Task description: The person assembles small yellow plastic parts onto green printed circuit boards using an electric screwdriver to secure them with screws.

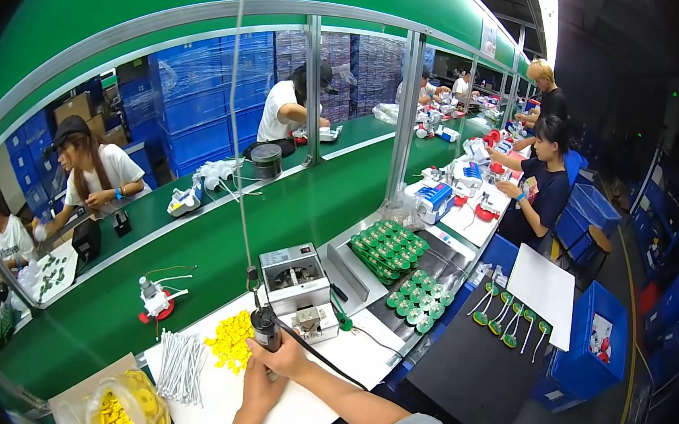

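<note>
An electric screwdriver (266, 331) with a dark body hangs upright on a cord above the white work sheet. My right hand (286, 358) is wrapped round it, its forearm coming in from the right in a grey sleeve. Just below, my left hand (261, 387) is closed under the tool's lower end; what its fingers hold is hidden. A pile of small yellow plastic parts (230, 340) lies beside the hands. Left of that is a bundle of white cable lengths (181, 366). Behind the screwdriver stands a grey metal bench machine (296, 277) with an open top.
Round green circuit boards (421, 300) sit in stacks and rows on the right. Wired green boards (511, 324) lie on a black surface. A plastic bag of yellow parts (124, 407) stands front left. A white-and-red assembly (156, 299) rests on the green belt (231, 255). Several co-workers sit alongside.
</note>
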Demonstrator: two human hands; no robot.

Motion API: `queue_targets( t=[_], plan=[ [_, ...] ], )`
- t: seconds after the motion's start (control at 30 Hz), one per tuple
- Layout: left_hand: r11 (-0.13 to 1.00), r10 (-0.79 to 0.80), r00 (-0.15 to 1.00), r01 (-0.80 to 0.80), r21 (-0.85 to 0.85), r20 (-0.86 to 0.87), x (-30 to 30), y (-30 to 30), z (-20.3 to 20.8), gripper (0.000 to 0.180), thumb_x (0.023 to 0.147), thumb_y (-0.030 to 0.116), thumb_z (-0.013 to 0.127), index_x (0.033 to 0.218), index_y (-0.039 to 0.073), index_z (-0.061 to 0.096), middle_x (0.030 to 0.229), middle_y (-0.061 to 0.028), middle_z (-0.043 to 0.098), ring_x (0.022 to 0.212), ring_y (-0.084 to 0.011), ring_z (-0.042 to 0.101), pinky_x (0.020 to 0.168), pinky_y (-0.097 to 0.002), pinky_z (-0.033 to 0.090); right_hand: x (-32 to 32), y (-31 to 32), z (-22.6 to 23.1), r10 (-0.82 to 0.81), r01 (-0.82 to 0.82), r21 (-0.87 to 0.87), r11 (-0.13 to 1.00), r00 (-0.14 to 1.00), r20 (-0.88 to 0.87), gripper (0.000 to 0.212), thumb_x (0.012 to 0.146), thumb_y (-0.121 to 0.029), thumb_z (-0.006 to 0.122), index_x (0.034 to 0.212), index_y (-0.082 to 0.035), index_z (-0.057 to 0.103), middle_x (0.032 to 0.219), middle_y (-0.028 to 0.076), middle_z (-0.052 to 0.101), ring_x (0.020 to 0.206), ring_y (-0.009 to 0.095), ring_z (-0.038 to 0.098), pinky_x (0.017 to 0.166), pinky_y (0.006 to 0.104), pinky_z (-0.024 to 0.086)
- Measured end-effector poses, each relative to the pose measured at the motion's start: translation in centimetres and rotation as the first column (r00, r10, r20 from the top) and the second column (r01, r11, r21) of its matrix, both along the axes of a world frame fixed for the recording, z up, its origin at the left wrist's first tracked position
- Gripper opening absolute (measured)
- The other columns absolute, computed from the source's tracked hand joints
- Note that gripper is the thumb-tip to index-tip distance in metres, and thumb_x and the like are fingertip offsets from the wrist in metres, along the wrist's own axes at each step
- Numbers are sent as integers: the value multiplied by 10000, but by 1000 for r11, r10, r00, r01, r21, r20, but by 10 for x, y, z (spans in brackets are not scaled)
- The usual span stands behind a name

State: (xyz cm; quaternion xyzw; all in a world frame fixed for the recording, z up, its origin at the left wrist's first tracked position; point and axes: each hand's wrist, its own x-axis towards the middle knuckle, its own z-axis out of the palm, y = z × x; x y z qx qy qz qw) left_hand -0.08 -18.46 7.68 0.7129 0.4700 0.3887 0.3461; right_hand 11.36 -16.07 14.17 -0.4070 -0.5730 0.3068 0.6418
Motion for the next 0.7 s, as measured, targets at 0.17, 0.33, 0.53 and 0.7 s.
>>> queue_targets(
  t=[0.17,0.33,0.53,0.7],
  plan=[
    [1000,4,998,-4,-6,-68,-48,-10,5,575,720,146,835,1222,-6,598,1128,-211,647,1074,-401,609,932,-466,497,-47,-4,-8,-17,22,61,998,997,-80,352,829,-205,792,1060,13,644,816,95,700,681,152,649,643,311,538],
    [989,19,997,-7,150,-78,-89,-13,1,550,722,149,832,1196,-14,606,1086,-202,644,1009,-383,615,892,-457,505,-86,-13,-6,-48,44,72,996,997,56,415,824,-207,784,1129,22,619,771,133,701,657,221,701,617,336,551],
    [1000,9,996,-7,21,-84,-143,-33,9,532,724,152,837,1185,3,618,1064,-201,655,1011,-374,615,888,-432,500,-134,-32,-6,-42,53,62,997,986,-159,329,822,-127,787,1076,28,647,772,25,660,672,111,613,726,306,528],
    [991,33,999,-31,127,-10,-208,-54,9,446,738,153,848,1109,-9,661,1094,-175,686,1004,-332,637,872,-401,516,-194,-45,-15,-18,42,60,997,934,-358,272,867,-26,703,1108,30,590,754,27,634,638,91,605,593,258,512]
  ],
)
